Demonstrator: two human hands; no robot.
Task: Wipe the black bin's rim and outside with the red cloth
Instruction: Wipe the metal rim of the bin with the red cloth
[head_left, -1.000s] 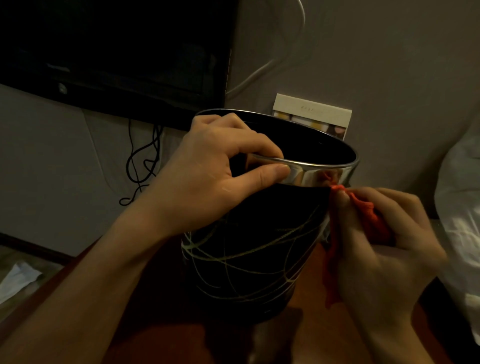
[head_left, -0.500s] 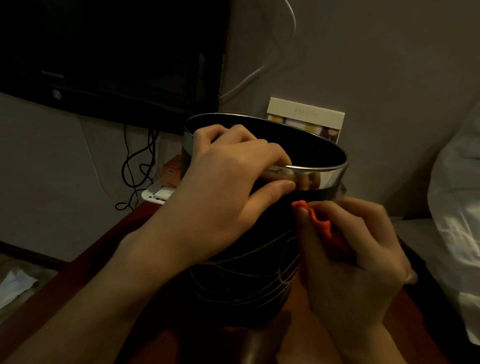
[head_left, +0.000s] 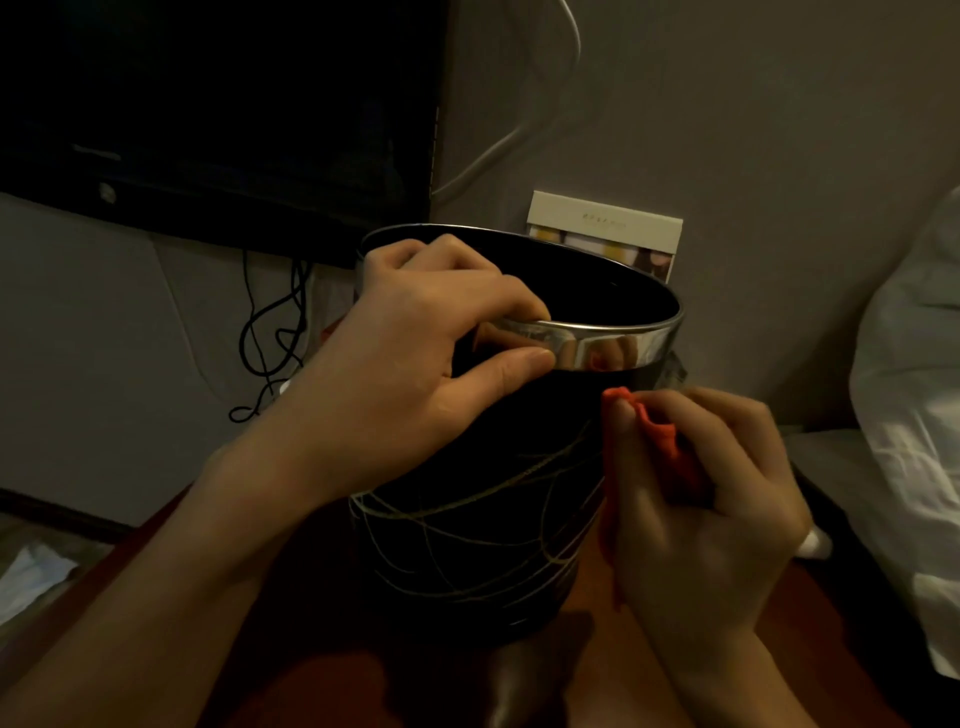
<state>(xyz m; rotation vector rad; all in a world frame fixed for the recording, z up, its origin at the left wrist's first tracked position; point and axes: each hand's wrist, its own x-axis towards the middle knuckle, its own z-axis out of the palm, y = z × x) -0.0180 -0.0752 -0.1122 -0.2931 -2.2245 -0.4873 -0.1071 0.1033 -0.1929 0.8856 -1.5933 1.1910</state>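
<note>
We clamp our left hand (head_left: 415, 358) over the black bin (head_left: 483, 499), fingers curled inside the chrome rim (head_left: 613, 345) and thumb outside, to steady it against the rubbing. Our right hand (head_left: 701, 499) bunches the red cloth (head_left: 662, 441) between thumb and curled fingers, pressing it to the wall just below the rim, beyond the left thumb's tip.

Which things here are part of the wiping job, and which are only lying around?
Job: black bin, its shiny rim, red cloth, left hand gripping the rim, right hand holding the cloth.

Lying about: screen, black cables, card, white bedding.
</note>
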